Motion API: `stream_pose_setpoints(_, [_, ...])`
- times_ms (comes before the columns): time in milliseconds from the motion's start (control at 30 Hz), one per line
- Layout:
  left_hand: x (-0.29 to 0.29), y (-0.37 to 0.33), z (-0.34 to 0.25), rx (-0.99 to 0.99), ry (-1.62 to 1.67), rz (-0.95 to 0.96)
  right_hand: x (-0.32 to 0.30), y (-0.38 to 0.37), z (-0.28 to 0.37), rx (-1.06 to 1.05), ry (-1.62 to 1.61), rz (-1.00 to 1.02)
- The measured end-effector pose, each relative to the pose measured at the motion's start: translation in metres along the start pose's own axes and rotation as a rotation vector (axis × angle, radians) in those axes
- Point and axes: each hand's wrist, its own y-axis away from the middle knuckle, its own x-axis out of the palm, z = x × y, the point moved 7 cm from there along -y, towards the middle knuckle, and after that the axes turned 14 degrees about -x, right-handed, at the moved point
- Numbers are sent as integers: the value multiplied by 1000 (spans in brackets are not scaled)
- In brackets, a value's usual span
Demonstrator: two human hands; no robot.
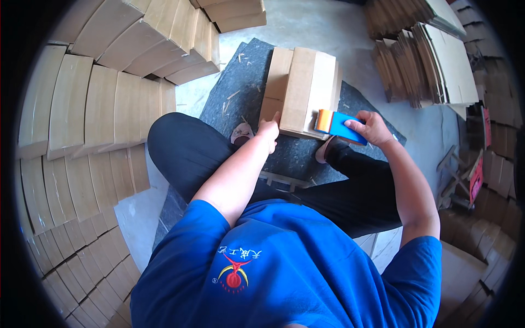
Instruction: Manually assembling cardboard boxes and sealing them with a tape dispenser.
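A flat-sided cardboard box [299, 90], pale brown and matte, is seen lying on a dark grey felt-like mat [240, 82] spread over the concrete floor [322, 27]; the mat's rough surface is flecked with small pale scraps. The box's top is crossed by a lighter strip running along its length. The left hand [269, 131] is pressed against the box's near left corner, fingers laid flat on the cardboard rather than wrapped around it. The right hand [372, 127] is closed around a blue plastic tape dispenser [342, 126], whose orange front edge is held against the box's near right edge. The two hands are kept apart, one at each near corner of the box. Black trousers [186, 147] are worn on the crossed legs, and a blue shirt [284, 268] with a smooth knit and a red-and-yellow emblem is seen below. To the left, closed boxes [82, 109] of the same cardboard are stacked in curving rows, their faces plain and smooth. At upper right, flattened cardboard sheets [432, 60] are stood on edge in bundles, their corrugated edges showing as fine ridges. More brown cartons [492, 218] are piled along the right rim.
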Motion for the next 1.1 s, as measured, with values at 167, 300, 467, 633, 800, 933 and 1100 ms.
stream_pose_setpoints(167, [-17,62,-48,1190,-324,-495,5,-1,12,-14,12,-21])
stream_pose_setpoints(300, [45,161,-34,1610,-1166,-307,3,4,0,-3,5,-35])
stream_pose_setpoints(467, [54,132,-24,1417,-1412,-417,-2,0,13,-3,41,-43])
stream_pose_setpoints(633, [56,131,-22,1437,-1408,-389,-39,39,-9,63,63,-36])
stream_pose_setpoints(800, [61,131,-21,1410,-1418,-401,-50,44,-24,70,333,-20])
stream_pose_setpoints(933, [61,129,-20,1393,-1416,-365,-8,14,-2,69,556,22])
stream_pose_setpoints(1100, [58,126,-23,1388,-1433,-419,21,1,44,114,602,-129])
